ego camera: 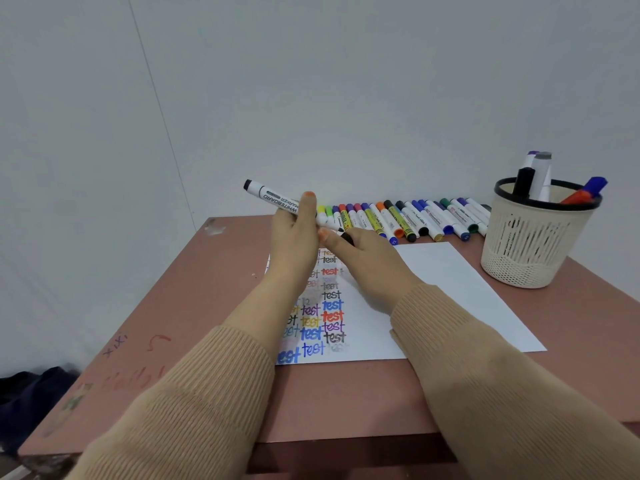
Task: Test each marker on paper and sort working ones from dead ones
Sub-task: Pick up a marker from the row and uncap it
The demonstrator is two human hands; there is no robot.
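- Fingers (309,202) of the left hand (294,237) wrap round a black marker (273,195). They hold it up in the air, over the far end of the paper (450,278).
- The right hand (367,261) pinches a small dark cap (349,238) right at the marker's tip end.
- One hand keeps the marker steady so the other can work the cap. I cannot tell if the cap is coming off or going on.
- The paper lies flat in the middle of the tabletop (214,271), close to both hands, so it is easy to write on.
- Its left side is full of the word "test" in many colours. Its right side is bare, so there is room for more.
- A row of markers (408,216) lies side by side just past the paper. I think these are one sorted group.
- A cup (533,244) on the right holds a few markers standing up. It may be the other group, but I cannot tell which is which.
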